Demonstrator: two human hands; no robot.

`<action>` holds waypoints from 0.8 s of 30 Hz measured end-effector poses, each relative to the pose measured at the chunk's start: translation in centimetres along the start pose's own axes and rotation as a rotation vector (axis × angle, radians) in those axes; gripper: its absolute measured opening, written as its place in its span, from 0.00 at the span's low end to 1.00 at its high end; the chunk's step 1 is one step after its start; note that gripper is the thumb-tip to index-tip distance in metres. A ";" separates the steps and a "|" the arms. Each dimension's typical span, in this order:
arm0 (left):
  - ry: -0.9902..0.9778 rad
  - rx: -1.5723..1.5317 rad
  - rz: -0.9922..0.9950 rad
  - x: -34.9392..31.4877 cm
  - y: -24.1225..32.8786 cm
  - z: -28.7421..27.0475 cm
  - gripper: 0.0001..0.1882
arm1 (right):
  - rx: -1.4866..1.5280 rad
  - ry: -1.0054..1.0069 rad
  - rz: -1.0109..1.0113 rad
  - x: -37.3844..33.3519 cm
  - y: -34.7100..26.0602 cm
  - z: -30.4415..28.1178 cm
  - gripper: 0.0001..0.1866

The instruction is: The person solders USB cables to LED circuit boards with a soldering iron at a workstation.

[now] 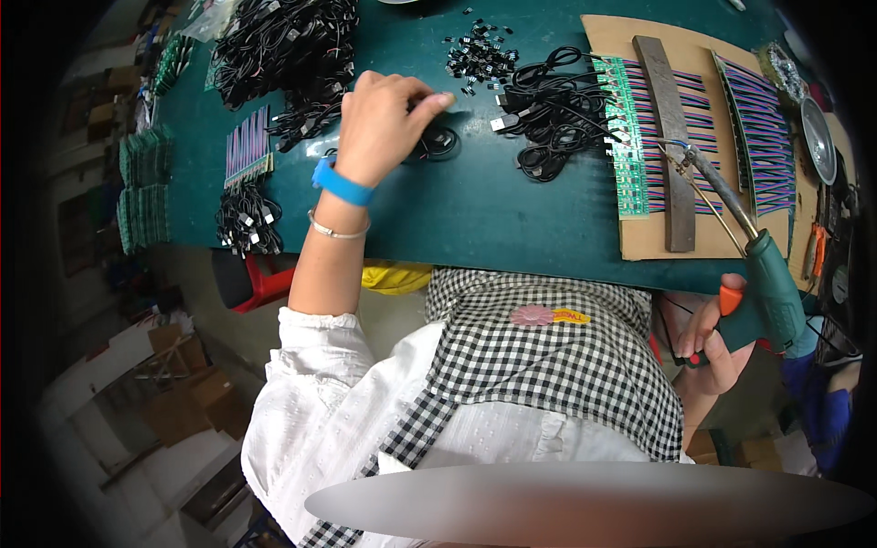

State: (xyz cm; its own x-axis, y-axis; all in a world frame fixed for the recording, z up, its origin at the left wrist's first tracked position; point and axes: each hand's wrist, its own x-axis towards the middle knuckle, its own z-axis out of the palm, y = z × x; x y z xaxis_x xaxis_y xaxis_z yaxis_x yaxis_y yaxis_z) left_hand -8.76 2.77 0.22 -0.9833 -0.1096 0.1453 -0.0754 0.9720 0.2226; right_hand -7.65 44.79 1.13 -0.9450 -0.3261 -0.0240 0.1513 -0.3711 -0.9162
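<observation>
My left hand [384, 123], with a blue wristband, reaches over the green table with its fingers curled toward the thumb. It is closed on a black cable [438, 143], whose loop lies beside the hand; the exact grip is partly hidden. My right hand [717, 352], at the table's front edge, is wrapped round a green soldering gun [776, 297] with an orange trigger. The gun's metal tip points up and left, over a row of small green circuit boards [626, 173]. Black USB cables [557, 114] run up to these boards from the left.
A brown bar [667, 146] presses on coloured wires over a cardboard sheet [639, 237]. Small black parts [482, 57] lie at the back middle. A big cable heap [283, 55] and stacked boards [146, 187] are at left. Orange-handled pliers [815, 251] lie at right.
</observation>
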 end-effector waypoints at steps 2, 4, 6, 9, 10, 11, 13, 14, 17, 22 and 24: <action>-0.066 -0.010 -0.004 0.5 0.3 0.2 0.09 | 0.001 0.022 -0.003 0.0 0.0 0.1 0.33; -0.123 -0.040 -0.012 0.4 0.2 0.2 0.09 | 0.015 0.017 0.003 -0.2 -0.1 0.1 0.33; -0.073 -0.177 -0.055 0.1 -0.1 -0.5 0.08 | 0.005 0.010 -0.004 -0.2 0.0 -0.1 0.34; 0.095 -0.706 -0.133 -0.4 -0.3 -1.7 0.06 | 0.016 0.004 -0.008 0.0 0.0 -0.2 0.34; 0.204 -0.841 -0.125 -0.4 -0.1 -2.1 0.06 | 0.033 0.013 0.000 0.1 0.0 -0.2 0.34; 0.316 -0.974 -0.114 -0.4 0.1 -2.6 0.05 | 0.033 0.006 -0.004 0.2 0.0 -0.1 0.34; 0.401 -1.202 -0.036 -0.3 0.7 -3.8 0.06 | 0.038 -0.024 -0.017 0.3 0.1 0.0 0.34; 0.402 -1.318 -0.047 -0.5 1.2 -4.5 0.06 | 0.039 -0.027 -0.025 0.4 0.0 0.0 0.34; 0.260 -1.531 -0.020 -0.5 3.0 -4.8 0.07 | 0.032 0.002 -0.019 0.1 -0.3 0.5 0.34; -0.610 -1.724 -0.219 -1.0 11.2 -2.6 0.08 | -0.114 0.090 0.004 1.0 0.1 1.6 0.35; -0.860 -1.720 -0.282 -1.1 13.6 -1.1 0.09 | -0.117 0.078 -0.013 2.1 0.4 2.5 0.34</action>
State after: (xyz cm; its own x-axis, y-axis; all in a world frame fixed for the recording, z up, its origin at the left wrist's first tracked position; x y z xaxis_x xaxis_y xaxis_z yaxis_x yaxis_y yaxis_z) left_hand -8.52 15.91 4.18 -0.8199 0.4329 -0.3747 -0.5287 -0.3213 0.7856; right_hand -8.81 41.82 1.70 -0.9670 -0.2519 -0.0384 0.1082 -0.2695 -0.9569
